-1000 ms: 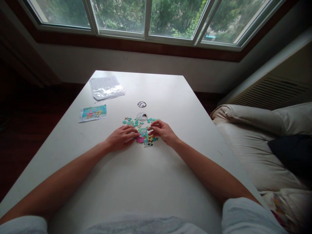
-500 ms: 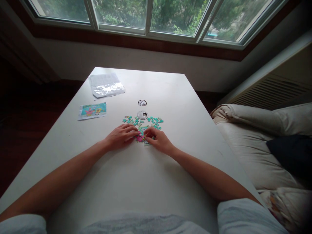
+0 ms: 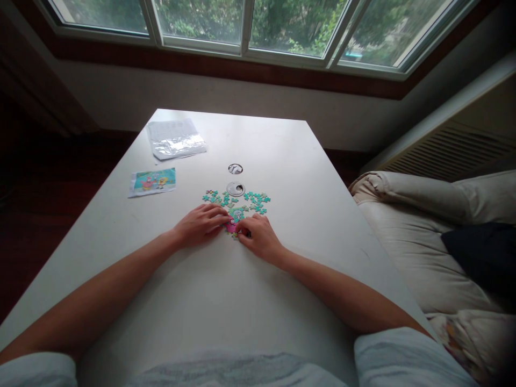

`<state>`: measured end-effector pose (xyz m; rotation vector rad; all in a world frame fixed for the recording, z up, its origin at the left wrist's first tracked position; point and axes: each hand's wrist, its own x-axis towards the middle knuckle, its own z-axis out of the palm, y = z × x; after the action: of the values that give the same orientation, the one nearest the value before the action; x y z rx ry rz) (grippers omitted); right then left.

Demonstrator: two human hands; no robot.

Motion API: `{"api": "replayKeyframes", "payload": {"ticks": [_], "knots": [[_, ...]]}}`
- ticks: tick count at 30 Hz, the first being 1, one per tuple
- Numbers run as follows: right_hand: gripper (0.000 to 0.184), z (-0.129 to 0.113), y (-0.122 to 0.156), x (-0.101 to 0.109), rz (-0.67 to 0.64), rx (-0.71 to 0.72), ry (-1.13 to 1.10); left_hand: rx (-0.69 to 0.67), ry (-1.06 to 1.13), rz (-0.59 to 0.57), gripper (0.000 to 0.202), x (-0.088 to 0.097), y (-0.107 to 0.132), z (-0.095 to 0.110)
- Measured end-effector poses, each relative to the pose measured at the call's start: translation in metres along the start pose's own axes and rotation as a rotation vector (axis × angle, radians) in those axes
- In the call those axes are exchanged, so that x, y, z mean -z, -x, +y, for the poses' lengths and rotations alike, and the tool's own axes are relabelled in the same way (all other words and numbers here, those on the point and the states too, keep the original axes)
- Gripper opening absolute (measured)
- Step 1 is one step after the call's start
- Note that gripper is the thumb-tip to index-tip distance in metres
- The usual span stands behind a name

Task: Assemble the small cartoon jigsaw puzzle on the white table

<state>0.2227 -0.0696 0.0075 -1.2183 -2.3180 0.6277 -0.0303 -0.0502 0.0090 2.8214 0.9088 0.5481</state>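
Observation:
A partly joined jigsaw puzzle (image 3: 231,228), pink and teal with cartoon figures, lies on the white table between my hands. My left hand (image 3: 201,223) rests beside its left edge, fingers stretched and fingertips touching the pink part. At the lower right side, my right hand (image 3: 260,236) is curled with thumb and forefinger pinched at a jigsaw piece, mostly hidden under the fingers. Loose teal jigsaw pieces (image 3: 256,200) are scattered just beyond both hands, and more loose pieces (image 3: 213,198) lie at the left.
A printed picture sheet (image 3: 153,183) lies left on the table (image 3: 193,322), with a clear plastic bag (image 3: 177,141) behind it. Two round fittings, a metal-rimmed hole (image 3: 235,169) and a disc (image 3: 235,189), sit mid-table. A beige sofa (image 3: 395,242) stands at the right.
My right hand has shifted slightly down and toward the puzzle's lower edge, uncovering more of its upper part. A pale piece seen below it is now out of sight. My left hand stays put.

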Motion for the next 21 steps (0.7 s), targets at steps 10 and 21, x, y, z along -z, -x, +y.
{"api": "replayKeyframes", "payload": {"ticks": [10,21], "knots": [[0.005,0.001,-0.001,0.012,-0.087,0.104,0.125,-0.002,0.007,0.013,0.039,-0.002,0.001,-0.001],[0.007,0.011,-0.007,0.016,0.012,0.057,0.011,-0.039,-0.027,0.012,0.04,0.0,0.003,0.008]]}}
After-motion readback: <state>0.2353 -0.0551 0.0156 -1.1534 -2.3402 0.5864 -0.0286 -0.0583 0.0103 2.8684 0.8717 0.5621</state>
